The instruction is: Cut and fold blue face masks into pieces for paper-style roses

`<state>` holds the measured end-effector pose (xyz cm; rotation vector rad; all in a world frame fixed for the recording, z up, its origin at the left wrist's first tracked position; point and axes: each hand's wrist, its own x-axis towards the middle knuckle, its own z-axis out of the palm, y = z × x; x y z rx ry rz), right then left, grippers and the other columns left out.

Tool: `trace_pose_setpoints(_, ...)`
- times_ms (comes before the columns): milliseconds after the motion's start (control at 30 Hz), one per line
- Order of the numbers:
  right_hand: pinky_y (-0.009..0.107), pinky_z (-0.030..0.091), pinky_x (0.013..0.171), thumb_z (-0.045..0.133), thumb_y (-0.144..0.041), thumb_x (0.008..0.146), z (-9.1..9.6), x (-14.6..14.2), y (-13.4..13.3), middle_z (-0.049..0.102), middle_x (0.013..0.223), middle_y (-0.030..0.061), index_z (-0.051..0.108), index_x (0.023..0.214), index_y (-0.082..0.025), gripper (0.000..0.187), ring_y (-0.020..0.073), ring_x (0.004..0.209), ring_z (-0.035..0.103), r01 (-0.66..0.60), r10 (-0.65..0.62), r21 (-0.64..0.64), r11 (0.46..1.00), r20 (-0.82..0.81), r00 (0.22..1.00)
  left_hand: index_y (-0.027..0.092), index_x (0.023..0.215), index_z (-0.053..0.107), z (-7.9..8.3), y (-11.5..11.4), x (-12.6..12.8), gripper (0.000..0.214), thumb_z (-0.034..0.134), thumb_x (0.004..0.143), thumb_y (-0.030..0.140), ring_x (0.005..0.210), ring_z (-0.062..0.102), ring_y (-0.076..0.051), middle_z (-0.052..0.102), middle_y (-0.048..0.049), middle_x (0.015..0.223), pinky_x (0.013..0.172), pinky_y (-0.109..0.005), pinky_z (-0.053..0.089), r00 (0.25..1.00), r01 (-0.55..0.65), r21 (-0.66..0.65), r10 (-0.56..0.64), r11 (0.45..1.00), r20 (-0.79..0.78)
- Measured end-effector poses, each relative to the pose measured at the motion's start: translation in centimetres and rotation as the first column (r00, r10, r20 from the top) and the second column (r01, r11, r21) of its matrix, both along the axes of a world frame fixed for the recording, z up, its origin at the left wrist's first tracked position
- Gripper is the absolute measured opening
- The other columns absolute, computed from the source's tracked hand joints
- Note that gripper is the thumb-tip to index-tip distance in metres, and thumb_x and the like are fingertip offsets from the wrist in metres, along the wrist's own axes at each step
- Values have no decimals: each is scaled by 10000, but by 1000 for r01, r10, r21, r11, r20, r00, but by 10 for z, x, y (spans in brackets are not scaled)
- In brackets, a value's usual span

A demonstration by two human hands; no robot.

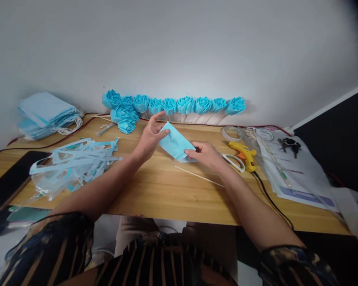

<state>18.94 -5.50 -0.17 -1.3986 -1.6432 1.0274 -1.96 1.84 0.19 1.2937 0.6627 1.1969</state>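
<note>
Over the middle of the wooden table point(155, 194) I hold a light blue folded sheet point(175, 143) between both hands. My left hand point(150, 137) pinches its upper left edge with thumb and fingertips. My right hand point(207, 154) grips its lower right corner, fingers curled. A thin wooden stick point(198, 176) lies on the table just below the sheet.
A row of blue paper flowers point(179, 105) leans on the wall. A stack of blue masks point(44, 115) sits far left, cut blue strips point(74, 161) nearer. A phone point(12, 178) lies at left. Scissors point(234, 161), a yellow glue gun point(244, 153), tape rolls point(232, 133) and papers point(289, 171) are at right.
</note>
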Motion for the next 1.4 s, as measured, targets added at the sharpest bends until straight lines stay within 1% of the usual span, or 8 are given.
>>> trace_pose_setpoints(133, 270, 421, 618, 668, -403, 721, -3, 1, 4, 641, 677, -4, 668, 785, -187, 225, 149, 639, 560, 216, -202, 89, 972, -146, 968, 249, 1323, 520, -4, 3, -1, 713, 818, 685, 359, 719, 653, -153, 684, 0, 828, 637, -245, 485, 1000, -24, -26, 25, 999, 4)
trace_pose_setpoints(300, 284, 452, 673, 643, -400, 751, -3, 7, 8, 674, 812, 14, 692, 850, -194, 233, 161, 707, 577, 333, -302, 167, 928, -184, 935, 185, 1126, 660, -8, 4, 1, 552, 848, 623, 314, 648, 630, -111, 693, 17, 740, 623, -224, 495, 999, -6, -122, 11, 993, 38)
trace_pose_setpoints(467, 290, 447, 761, 631, -359, 776, -1, 10, 8, 661, 864, 16, 653, 766, -201, 160, 176, 826, 587, 385, -348, 292, 875, -173, 921, 140, 884, 688, -9, 3, 1, 441, 881, 567, 379, 680, 653, -129, 722, -17, 742, 674, -257, 523, 1000, -21, -150, 24, 988, 15)
trace_pose_setpoints(700, 285, 414, 686, 612, -437, 784, -1, 5, 8, 567, 730, -3, 606, 771, -211, 226, 157, 705, 508, 393, -347, 267, 880, -206, 915, 148, 738, 628, -5, 5, -2, 295, 842, 634, 322, 423, 460, -51, 612, 33, 601, 394, -192, 366, 985, -116, -114, 99, 987, -143)
trace_pose_setpoints(800, 291, 419, 692, 615, -466, 779, 0, 6, 9, 585, 754, 7, 612, 794, -211, 256, 165, 722, 518, 394, -349, 277, 876, -198, 916, 147, 754, 593, -2, 4, -1, 274, 815, 674, 287, 445, 485, -50, 610, 30, 653, 389, -179, 408, 987, -102, -157, 81, 982, -136)
trace_pose_setpoints(1067, 284, 378, 637, 590, -450, 839, -1, 6, 6, 518, 674, -17, 586, 798, -218, 236, 149, 645, 473, 343, -324, 331, 879, -115, 939, 177, 905, 521, 0, -1, 4, 133, 646, 873, 208, 529, 511, -57, 498, 72, 632, 558, -225, 591, 995, -47, -202, 27, 978, -100)
trace_pose_setpoints(1233, 291, 418, 677, 593, -438, 826, -5, 6, 9, 598, 732, 2, 602, 811, -209, 230, 157, 692, 530, 375, -344, 311, 873, -153, 927, 166, 933, 531, -1, 0, 5, 144, 656, 869, 195, 576, 546, -57, 523, 49, 707, 623, -262, 626, 996, -39, -153, 27, 987, -81)
trace_pose_setpoints(1400, 326, 476, 758, 614, -430, 818, -8, 7, 12, 699, 863, 34, 678, 1032, -206, 317, 196, 806, 619, 367, -312, 304, 879, -216, 925, 172, 1087, 557, -1, 1, 3, 287, 685, 832, 207, 610, 594, -76, 547, 37, 755, 639, -272, 626, 996, -31, -120, 21, 992, -86)
